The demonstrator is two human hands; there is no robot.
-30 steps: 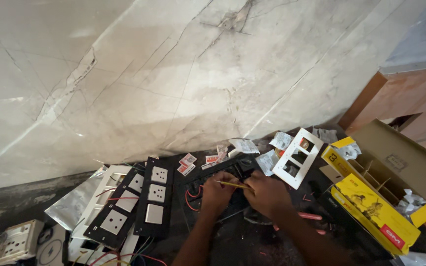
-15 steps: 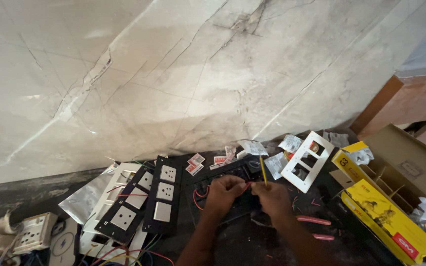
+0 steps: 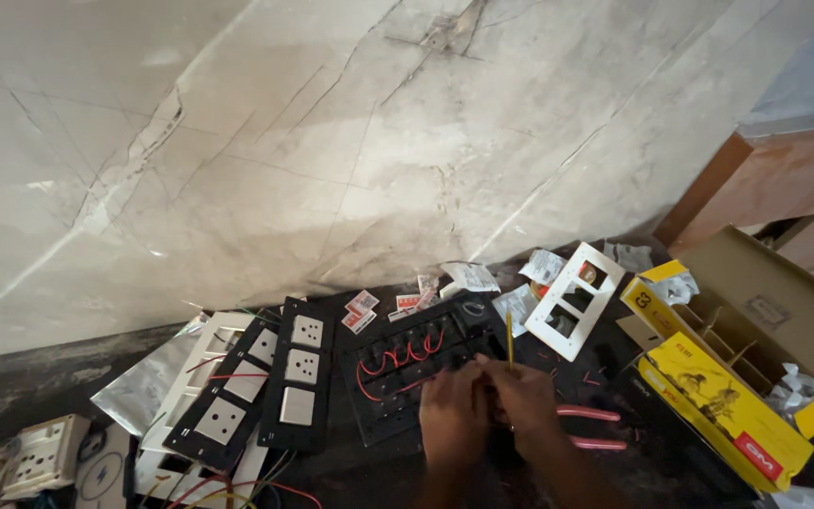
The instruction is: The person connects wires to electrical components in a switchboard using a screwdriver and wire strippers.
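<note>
Both hands are at work over a black switch panel (image 3: 416,377) lying back-side up near the middle of the dark worktop (image 3: 68,377), close under the cracked marble wall (image 3: 332,141). Red wires (image 3: 398,363) loop across the panel's rear. The left hand (image 3: 454,415) rests on the panel's lower right edge, fingers curled; whether it pinches anything cannot be told. The right hand (image 3: 525,401) is closed around a yellow-handled screwdriver (image 3: 509,341), held upright. Red-handled pliers (image 3: 595,426) lie just right of the hands. A white frame plate (image 3: 577,300) leans beyond; an open yellow carton (image 3: 727,377) stands at the right edge. Black socket plates (image 3: 299,386) lie left.
</note>
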